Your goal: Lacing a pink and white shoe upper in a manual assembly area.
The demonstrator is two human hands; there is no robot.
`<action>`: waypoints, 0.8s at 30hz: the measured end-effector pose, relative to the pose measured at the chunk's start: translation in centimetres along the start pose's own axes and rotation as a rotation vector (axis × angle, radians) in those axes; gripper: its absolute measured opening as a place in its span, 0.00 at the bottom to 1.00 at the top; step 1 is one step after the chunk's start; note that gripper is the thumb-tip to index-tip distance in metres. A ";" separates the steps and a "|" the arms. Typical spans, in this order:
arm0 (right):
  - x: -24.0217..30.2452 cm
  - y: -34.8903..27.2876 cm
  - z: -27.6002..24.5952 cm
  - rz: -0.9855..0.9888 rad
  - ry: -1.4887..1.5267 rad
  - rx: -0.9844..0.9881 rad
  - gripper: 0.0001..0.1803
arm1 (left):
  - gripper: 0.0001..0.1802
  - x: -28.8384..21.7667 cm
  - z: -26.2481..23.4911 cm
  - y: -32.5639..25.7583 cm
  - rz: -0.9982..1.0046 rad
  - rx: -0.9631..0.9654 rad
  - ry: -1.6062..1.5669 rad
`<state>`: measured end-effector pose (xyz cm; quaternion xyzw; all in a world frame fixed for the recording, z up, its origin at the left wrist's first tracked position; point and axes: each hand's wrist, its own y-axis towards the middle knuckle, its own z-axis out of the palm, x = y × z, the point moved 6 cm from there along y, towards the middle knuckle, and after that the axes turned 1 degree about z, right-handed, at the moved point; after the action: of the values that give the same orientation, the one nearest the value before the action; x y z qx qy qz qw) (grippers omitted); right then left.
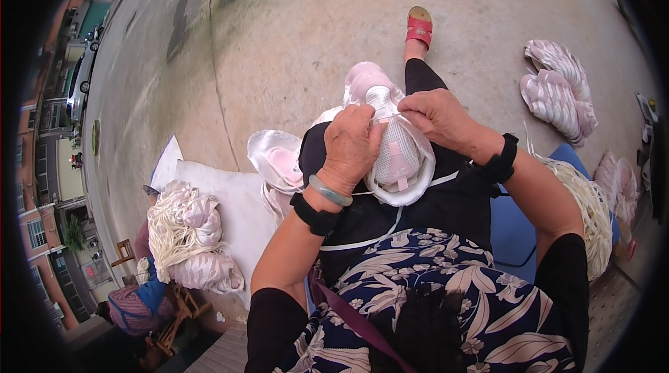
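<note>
A pink and white shoe upper (397, 157) lies across my lap, its mesh tongue and pale rim facing me. My left hand (348, 146) is closed at the upper's left edge, fingers bent over it; exactly what the fingertips pinch is hidden. On the other side, my right hand (440, 119) pinches a thin white shoelace (391, 116) near the lacing holes. One strand of lace also runs out beside my left wrist. Beyond the hands, the upper's pink toe (368, 79) points away from me.
Left, a white sheet (233, 192) bears a bundle of cream laces (174, 227) and stacked uppers (208, 273); another upper (279, 157) lies nearer. Right, more laces (584, 199) rest by a blue seat (512, 234). Stacked uppers (557, 91) lie on concrete. A person (139, 307) sits lower left.
</note>
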<state>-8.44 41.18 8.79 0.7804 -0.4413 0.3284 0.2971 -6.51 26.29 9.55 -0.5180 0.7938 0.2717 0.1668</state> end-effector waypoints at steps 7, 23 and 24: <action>-0.7 0.0 0.9 0.008 -0.108 -0.017 0.05 | 0.10 0.5 1.2 -0.3 -0.057 0.063 -0.030; -0.7 0.0 1.6 0.009 -0.193 -0.009 0.07 | 0.08 0.2 2.3 -0.4 -0.019 0.049 0.052; -0.6 0.0 1.6 -0.003 -0.195 -0.009 0.07 | 0.08 0.3 2.3 -0.5 -0.018 0.045 0.048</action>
<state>-8.25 40.30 7.31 0.8079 -0.4686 0.2487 0.2567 -6.22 27.35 7.42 -0.5275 0.7988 0.2398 0.1614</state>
